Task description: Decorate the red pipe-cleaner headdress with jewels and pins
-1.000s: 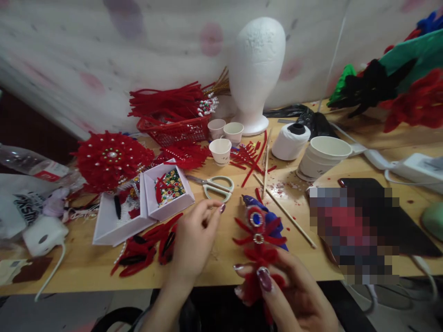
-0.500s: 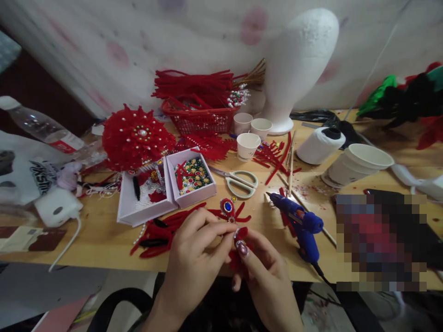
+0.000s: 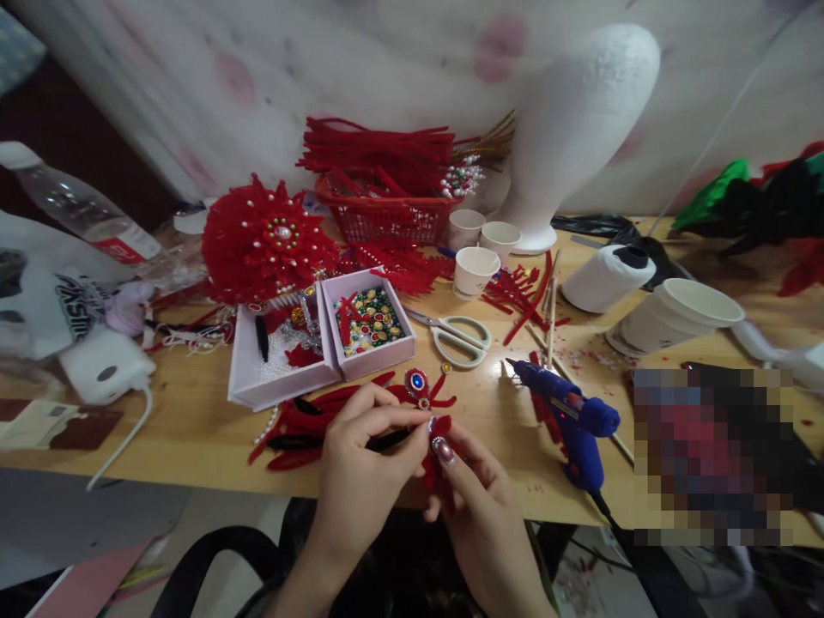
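My right hand [image 3: 476, 489] is closed on a small red velvet piece [image 3: 441, 427], with a silvery rhinestone trim by the thumb; red strands hang below. My left hand [image 3: 370, 463] pinches slender black tweezers [image 3: 390, 441], fingertips meeting the trim; the tweezers' tips are hidden. Just beyond the fingers lies a red ornament with a blue gem [image 3: 417, 382]. Red velvet strips [image 3: 322, 401] lie beside and partly behind my left hand.
Two white boxes of beads and gems [image 3: 283, 393] stand left of the scissors [image 3: 460, 341]. A blue glue gun [image 3: 570, 408] lies right, its cord off the edge. Behind are paper cups [image 3: 476, 273], a red basket [image 3: 390, 221], a white foam head [image 3: 579, 129] and a thread spool [image 3: 605, 279].
The view has shifted slightly, so most table things appear further right. Both hands stay together at the red piece; the black tweezers now show between my left fingers.
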Demonstrator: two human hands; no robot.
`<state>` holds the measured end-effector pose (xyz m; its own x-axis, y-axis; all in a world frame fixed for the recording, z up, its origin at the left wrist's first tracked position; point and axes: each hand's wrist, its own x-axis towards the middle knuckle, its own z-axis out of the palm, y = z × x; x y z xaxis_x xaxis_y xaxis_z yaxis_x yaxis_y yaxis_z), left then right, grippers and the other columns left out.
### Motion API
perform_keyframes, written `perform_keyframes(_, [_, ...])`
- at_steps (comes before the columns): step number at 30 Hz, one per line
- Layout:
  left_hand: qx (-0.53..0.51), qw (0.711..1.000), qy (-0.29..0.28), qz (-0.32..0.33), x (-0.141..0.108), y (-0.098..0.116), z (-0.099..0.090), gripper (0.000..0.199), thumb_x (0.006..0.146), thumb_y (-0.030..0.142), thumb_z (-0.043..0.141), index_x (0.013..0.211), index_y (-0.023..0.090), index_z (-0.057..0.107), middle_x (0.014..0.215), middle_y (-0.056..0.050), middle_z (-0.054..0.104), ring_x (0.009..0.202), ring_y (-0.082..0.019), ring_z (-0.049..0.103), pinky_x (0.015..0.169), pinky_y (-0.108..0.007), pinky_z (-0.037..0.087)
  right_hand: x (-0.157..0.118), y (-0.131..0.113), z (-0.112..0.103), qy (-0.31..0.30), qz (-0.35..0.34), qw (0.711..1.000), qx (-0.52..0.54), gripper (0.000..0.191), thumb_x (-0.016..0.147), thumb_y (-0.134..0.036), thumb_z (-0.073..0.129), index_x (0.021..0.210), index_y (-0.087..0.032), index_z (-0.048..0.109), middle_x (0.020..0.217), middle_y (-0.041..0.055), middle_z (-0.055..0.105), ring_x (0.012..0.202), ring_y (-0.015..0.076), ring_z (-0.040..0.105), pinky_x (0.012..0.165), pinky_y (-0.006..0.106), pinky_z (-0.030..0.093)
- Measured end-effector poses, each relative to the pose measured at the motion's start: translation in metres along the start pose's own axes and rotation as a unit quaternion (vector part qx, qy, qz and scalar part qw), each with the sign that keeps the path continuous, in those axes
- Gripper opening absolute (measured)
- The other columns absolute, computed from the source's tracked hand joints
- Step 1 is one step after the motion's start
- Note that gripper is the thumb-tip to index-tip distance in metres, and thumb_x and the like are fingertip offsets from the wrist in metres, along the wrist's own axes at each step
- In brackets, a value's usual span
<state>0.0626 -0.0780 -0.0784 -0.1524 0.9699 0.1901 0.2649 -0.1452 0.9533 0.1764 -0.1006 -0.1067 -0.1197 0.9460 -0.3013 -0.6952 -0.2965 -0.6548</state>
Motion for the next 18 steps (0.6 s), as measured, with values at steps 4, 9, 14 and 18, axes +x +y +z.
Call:
perform_keyframes(4, [-0.023,1.0,-0.004,-0.012,-0.001,-0.003,0.004,0.015,0.076,0.011,0.069,0.077,0.023,0.078,0.074,0.004,0.057,0.052,-0.005,0.058,0.04,-0.011,0.051,-0.001,0.0,-0.002,0.018,0.004,1.0,0.006,0.024,0.074,-0.029,0.084,0.097,-0.023,0.079,0.074,0.0011,0.071,0.057,0.0079,0.061,0.044,0.012,0.054])
perform_keyframes(9, [-0.032,0.999,-0.003,-0.015,0.0,-0.002,0.008,0.012,0.076,0.012,0.07,0.075,0.023,0.077,0.072,0.003,0.056,0.056,-0.007,0.06,0.04,-0.013,0.054,-0.001,-0.004,-0.005,0.023,0.011,1.0,0.013,0.023,0.074,-0.029,0.083,0.097,-0.024,0.079,0.071,0.0003,0.073,0.05,0.0071,0.061,0.041,0.013,0.054])
perform_keyframes(14, [-0.047,0.998,-0.016,-0.03,0.005,-0.001,0.011,0.013,0.075,0.011,0.07,0.074,0.022,0.077,0.073,0.005,0.056,0.05,-0.004,0.06,0.04,-0.01,0.051,-0.001,-0.007,-0.007,0.028,0.018,0.999,0.015,0.025,0.074,-0.03,0.084,0.098,-0.023,0.079,0.068,0.0008,0.072,0.047,0.0076,0.062,0.038,0.012,0.052])
perform_keyframes(18, [-0.07,0.996,-0.031,-0.049,0.007,0.0,0.013,0.014,0.075,0.01,0.071,0.076,0.023,0.077,0.075,0.006,0.056,0.046,-0.001,0.059,0.042,-0.007,0.05,0.0,-0.01,-0.007,0.035,0.026,0.999,0.02,0.026,0.073,-0.031,0.084,0.097,-0.022,0.079,0.067,0.0,0.071,0.042,0.0046,0.057,0.039,0.013,0.052])
